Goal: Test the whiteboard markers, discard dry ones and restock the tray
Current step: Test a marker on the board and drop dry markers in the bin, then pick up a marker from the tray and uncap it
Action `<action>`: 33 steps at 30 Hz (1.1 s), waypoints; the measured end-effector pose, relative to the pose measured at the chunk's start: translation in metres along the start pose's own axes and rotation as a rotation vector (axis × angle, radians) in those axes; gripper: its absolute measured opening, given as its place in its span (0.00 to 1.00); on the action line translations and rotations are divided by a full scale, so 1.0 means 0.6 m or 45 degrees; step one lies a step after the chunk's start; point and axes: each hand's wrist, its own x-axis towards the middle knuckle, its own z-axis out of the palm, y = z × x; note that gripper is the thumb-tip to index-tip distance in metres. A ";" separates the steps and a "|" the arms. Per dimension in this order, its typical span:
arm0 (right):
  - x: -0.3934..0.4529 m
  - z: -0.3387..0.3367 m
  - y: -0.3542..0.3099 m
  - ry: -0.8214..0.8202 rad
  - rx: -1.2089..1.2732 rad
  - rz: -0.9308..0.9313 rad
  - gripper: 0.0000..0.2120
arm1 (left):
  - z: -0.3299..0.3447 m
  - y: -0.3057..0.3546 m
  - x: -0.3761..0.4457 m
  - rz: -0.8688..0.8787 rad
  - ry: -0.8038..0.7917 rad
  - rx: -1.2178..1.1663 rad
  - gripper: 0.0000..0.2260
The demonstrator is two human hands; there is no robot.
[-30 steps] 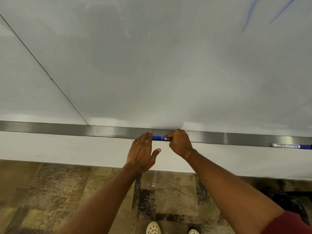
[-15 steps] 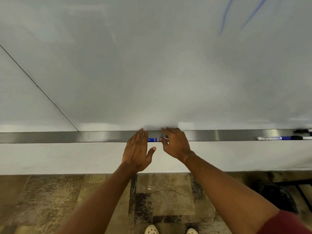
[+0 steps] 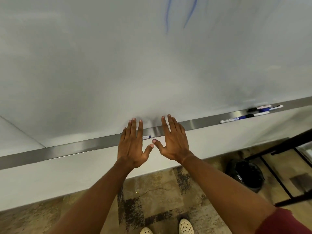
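1. Left hand (image 3: 133, 144): fingers straight and spread, palm away from the camera, holding nothing. It hovers in front of the long brushed-metal marker tray (image 3: 67, 150), its fingertips reaching up over the lower edge of the board.
2. Right hand (image 3: 173, 141): likewise flat and spread, empty, held just beside the left hand with the two thumbs nearly meeting.
3. Blue-and-white whiteboard marker (image 3: 146, 137): lies lengthwise on the tray in the gap between the two hands. Only a short end shows; the rest is hidden behind the left hand. Whether either hand touches it cannot be told.
4. Handling, as judged: a marker of this kind is light, rigid and smooth-barrelled, and round enough to roll along or off a narrow ledge. A pinch of thumb and two fingers at mid-barrel would likely suit best; the cap end is better avoided, since a cap may pull free.
5. Group of further markers (image 3: 244, 117): white barrels with blue and black parts, lying on the same tray well apart to the right, some overlapping near the board.
6. Large white whiteboard (image 3: 101, 65): fills the upper view and carries two thin blue strokes (image 3: 179, 14) near the top.
7. Black-lined waste bin (image 3: 244, 173): stands on the patterned carpet below and to the right, beside a dark metal frame (image 3: 287, 166).
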 end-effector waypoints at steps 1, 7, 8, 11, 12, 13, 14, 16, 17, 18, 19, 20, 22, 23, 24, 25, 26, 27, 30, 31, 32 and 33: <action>-0.008 -0.006 0.013 0.009 -0.012 0.027 0.44 | 0.003 0.013 0.005 0.029 -0.002 -0.008 0.41; -0.058 -0.041 0.095 -0.003 -0.124 0.230 0.44 | 0.026 0.097 0.038 0.170 -0.052 -0.008 0.44; -0.068 -0.047 0.112 -0.007 -0.143 0.263 0.44 | 0.028 0.115 0.043 0.191 -0.059 -0.010 0.44; -0.091 -0.067 0.162 -0.026 -0.189 0.351 0.44 | 0.029 0.165 0.057 0.255 -0.072 -0.008 0.45; -0.099 -0.074 0.178 -0.024 -0.202 0.375 0.44 | 0.028 0.181 0.062 0.276 -0.080 -0.009 0.45; -0.106 -0.082 0.195 -0.024 -0.213 0.395 0.44 | 0.027 0.198 0.067 0.294 -0.088 -0.012 0.44; -0.112 -0.090 0.212 -0.023 -0.220 0.412 0.44 | 0.027 0.216 0.073 0.309 -0.092 -0.016 0.44; -0.123 -0.101 0.243 -0.025 -0.225 0.432 0.44 | 0.027 0.247 0.083 0.328 -0.096 -0.024 0.44; -0.130 -0.107 0.262 -0.026 -0.221 0.443 0.44 | 0.031 0.267 0.089 0.338 -0.099 -0.024 0.44; -0.135 -0.112 0.283 -0.029 -0.217 0.452 0.44 | 0.035 0.288 0.095 0.347 -0.105 -0.021 0.44; -0.139 -0.116 0.303 -0.031 -0.215 0.456 0.44 | 0.039 0.308 0.100 0.353 -0.108 -0.016 0.44; -0.143 -0.120 0.323 -0.034 -0.215 0.459 0.44 | 0.043 0.329 0.105 0.358 -0.110 -0.012 0.44; -0.152 -0.130 0.374 -0.031 -0.201 0.456 0.44 | 0.055 0.382 0.117 0.359 -0.117 0.002 0.43; -0.156 -0.135 0.401 -0.030 -0.191 0.449 0.43 | 0.060 0.409 0.124 0.350 -0.125 0.009 0.43; -0.158 -0.139 0.427 -0.032 -0.183 0.444 0.43 | 0.065 0.434 0.130 0.339 -0.130 0.012 0.43; -0.159 -0.143 0.449 -0.040 -0.178 0.438 0.43 | 0.069 0.455 0.136 0.332 -0.133 0.013 0.43; -0.160 -0.149 0.474 -0.048 -0.168 0.432 0.43 | 0.073 0.480 0.143 0.324 -0.135 0.021 0.43; -0.161 -0.154 0.498 -0.053 -0.160 0.425 0.43 | 0.078 0.501 0.151 0.316 -0.138 0.033 0.43; -0.157 -0.172 0.559 -0.063 -0.164 0.393 0.42 | 0.086 0.553 0.174 0.269 -0.151 0.044 0.43; -0.155 -0.177 0.579 -0.067 -0.166 0.382 0.41 | 0.088 0.569 0.181 0.252 -0.161 0.047 0.43; -0.153 -0.181 0.597 -0.069 -0.166 0.377 0.41 | 0.090 0.582 0.186 0.240 -0.172 0.053 0.43; -0.149 -0.184 0.614 -0.067 -0.162 0.375 0.41 | 0.093 0.594 0.191 0.232 -0.180 0.060 0.43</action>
